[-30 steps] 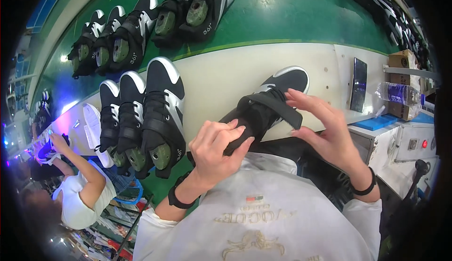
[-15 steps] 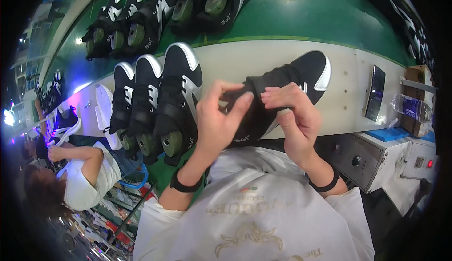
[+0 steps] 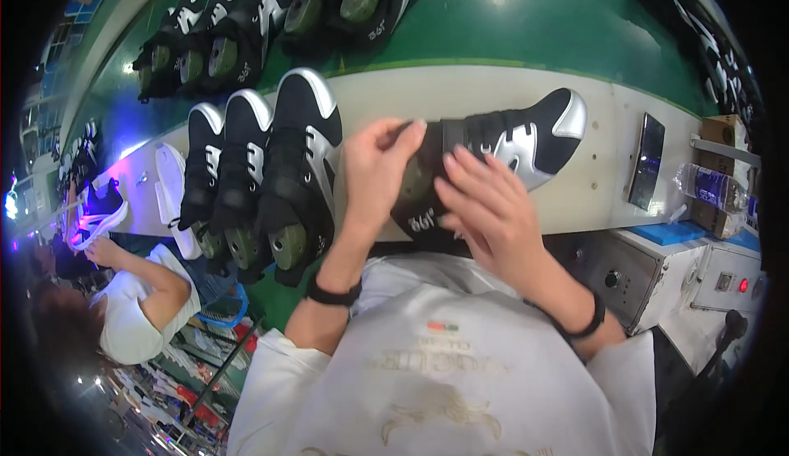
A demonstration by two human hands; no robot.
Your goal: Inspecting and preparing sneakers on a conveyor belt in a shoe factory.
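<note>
Over the near edge of the counter [image 3: 612, 160], the right hand [image 3: 497, 213] lay with loosely spread fingers against a black-and-silver shoe [image 3: 491, 127], toe rightward. The left hand [image 3: 374, 180] bent its fingers at the heel; I couldn't tell whether they gripped. Three similar shoes [image 3: 244, 168] stood left, heels past that edge. A phone [image 3: 648, 160] lay toward the right end.

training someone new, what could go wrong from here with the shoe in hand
The strap across the shoe in hand could end up skewed, as the right hand is close beside it. The left hand is near the row of three shoes, so it might knock one. The shoe's toe points toward the side where a dark flat device lies; a slide might nudge it.
</note>
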